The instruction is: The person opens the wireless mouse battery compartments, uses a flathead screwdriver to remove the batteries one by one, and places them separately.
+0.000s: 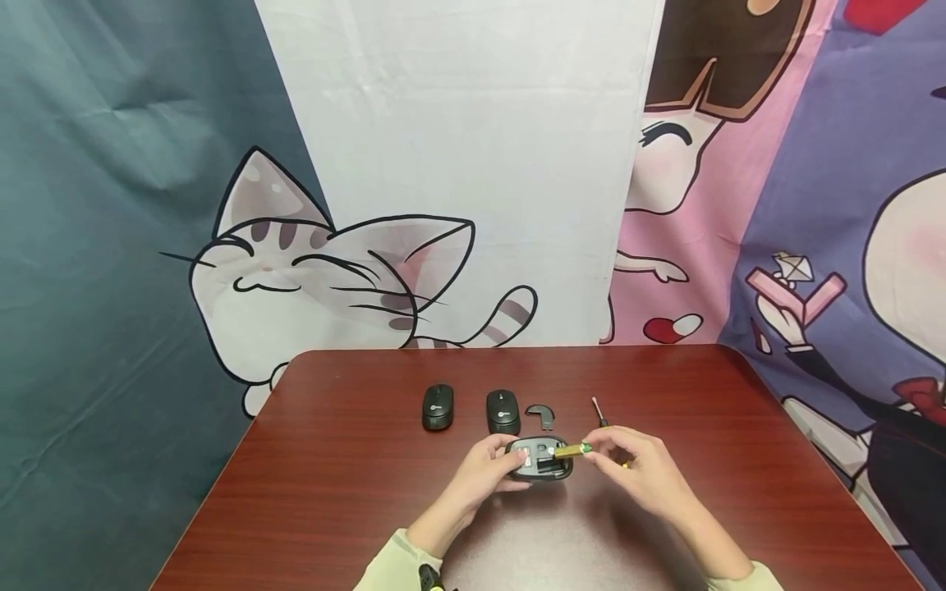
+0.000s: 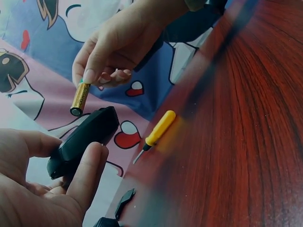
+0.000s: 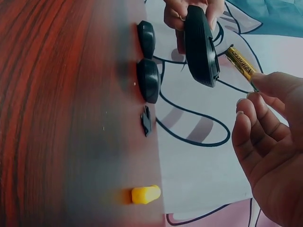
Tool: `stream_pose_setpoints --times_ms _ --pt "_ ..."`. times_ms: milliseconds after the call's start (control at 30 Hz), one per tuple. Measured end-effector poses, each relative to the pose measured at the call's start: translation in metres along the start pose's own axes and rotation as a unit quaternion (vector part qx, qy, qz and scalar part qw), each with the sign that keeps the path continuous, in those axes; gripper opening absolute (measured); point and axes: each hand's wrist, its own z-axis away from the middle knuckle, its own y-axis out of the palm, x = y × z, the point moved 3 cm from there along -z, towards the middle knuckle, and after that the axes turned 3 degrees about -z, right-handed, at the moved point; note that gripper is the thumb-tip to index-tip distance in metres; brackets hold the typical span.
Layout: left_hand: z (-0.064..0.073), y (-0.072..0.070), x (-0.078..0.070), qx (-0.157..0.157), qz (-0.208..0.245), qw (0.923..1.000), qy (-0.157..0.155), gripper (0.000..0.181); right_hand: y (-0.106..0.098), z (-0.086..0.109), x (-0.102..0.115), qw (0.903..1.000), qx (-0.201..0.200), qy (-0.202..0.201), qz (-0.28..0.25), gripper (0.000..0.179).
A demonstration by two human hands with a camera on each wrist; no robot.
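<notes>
My left hand (image 1: 480, 472) holds a black computer mouse (image 1: 523, 472) upside down above the table, its underside facing up with a dark battery slot showing. Between thumb and fingertips, my right hand (image 1: 650, 472) pinches a gold battery (image 1: 569, 451) by its green end. The battery's other end is at the slot in the head view. From the right wrist view, the battery (image 3: 240, 62) appears raised off the mouse (image 3: 199, 45), with a gap between them. The left wrist view shows the battery (image 2: 79, 98) tilted over the mouse (image 2: 85, 137).
Two more black mice, one at left (image 1: 438, 407) and one nearer the middle (image 1: 503, 412), lie on the reddish-brown table (image 1: 332, 476). A curved dark cover (image 1: 545, 413) lies beside them. The yellow-handled screwdriver (image 2: 161, 128) is partly behind my right hand in the head view.
</notes>
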Motion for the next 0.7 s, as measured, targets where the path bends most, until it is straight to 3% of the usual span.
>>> stream_pose_setpoints --times_ms 333,700 --pt "-0.004 0.005 0.006 -0.007 0.002 0.9999 -0.008 0.039 -0.002 -0.003 -0.016 0.9998 -0.013 0.011 0.009 0.033" --pt "-0.011 0.010 0.010 0.004 0.006 0.9999 -0.008 0.041 -0.004 -0.008 -0.031 0.9972 0.001 0.069 0.029 0.030"
